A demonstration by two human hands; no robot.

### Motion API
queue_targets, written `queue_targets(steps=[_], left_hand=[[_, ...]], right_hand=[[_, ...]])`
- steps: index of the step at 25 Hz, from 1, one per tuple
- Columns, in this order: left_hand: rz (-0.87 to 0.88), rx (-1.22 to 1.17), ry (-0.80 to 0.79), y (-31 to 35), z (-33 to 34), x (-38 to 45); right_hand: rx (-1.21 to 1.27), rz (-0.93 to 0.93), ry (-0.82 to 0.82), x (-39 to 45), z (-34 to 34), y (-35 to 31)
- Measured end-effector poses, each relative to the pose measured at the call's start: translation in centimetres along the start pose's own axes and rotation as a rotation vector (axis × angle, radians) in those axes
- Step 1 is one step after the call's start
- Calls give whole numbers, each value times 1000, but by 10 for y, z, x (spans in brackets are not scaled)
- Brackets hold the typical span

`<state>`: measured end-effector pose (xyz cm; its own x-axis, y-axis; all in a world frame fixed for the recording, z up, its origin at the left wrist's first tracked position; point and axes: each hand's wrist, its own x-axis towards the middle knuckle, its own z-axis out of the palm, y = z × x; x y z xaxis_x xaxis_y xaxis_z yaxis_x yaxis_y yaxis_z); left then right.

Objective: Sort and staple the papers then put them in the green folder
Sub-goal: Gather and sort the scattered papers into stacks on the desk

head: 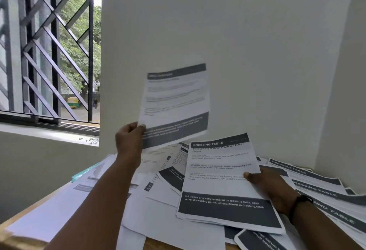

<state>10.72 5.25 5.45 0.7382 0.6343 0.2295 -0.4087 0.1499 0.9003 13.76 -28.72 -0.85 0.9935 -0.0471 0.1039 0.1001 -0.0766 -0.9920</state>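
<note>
The left hand [129,138] held a single printed sheet [175,104] up in front of the white wall [237,42], its grip pinching the sheet's lower left corner between thumb and curled fingers; the sheet stood nearly upright, its long axis running up and down with a slight lean to the right, the dark header band at the top and a broader dark band at the bottom; its print was too blurred to read.

The right hand [271,187] gripped a small stack of sheets [225,182] at its right edge, thumb on top and fingers underneath; the top page was headed "DRESSING TABLE" and lay low over the bench [13,230], its long axis running away from the person, header at the far end, tilted a little to the right; a dark band [299,203] circled that wrist.

Beneath and around both hands, loose papers [162,210] covered the bench in an uneven heap, pointing every which way; a row of further "DRESSING TABLE" pages [316,178] fanned along the right, just beside the stack; at the left edge of the heap a thin green strip [84,172] showed between white sheets, too little of it visible to say what it was.

A barred window [49,52] stood at the left, with trees beyond it.
</note>
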Motion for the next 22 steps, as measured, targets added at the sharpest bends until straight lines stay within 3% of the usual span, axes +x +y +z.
queue_targets(steps=[7, 15, 18, 22], left_hand=[[-136, 406, -308, -26, 25, -26], [-368, 368, -363, -30, 41, -50], [-393, 390, -385, -35, 44, -54], [-412, 417, -419, -36, 48, -57]], right_hand=[[146, -60, 21, -3, 3, -6], [215, -104, 80, 0, 10, -9], [261, -133, 89, 18, 3, 8], [312, -79, 122, -9, 15, -19]])
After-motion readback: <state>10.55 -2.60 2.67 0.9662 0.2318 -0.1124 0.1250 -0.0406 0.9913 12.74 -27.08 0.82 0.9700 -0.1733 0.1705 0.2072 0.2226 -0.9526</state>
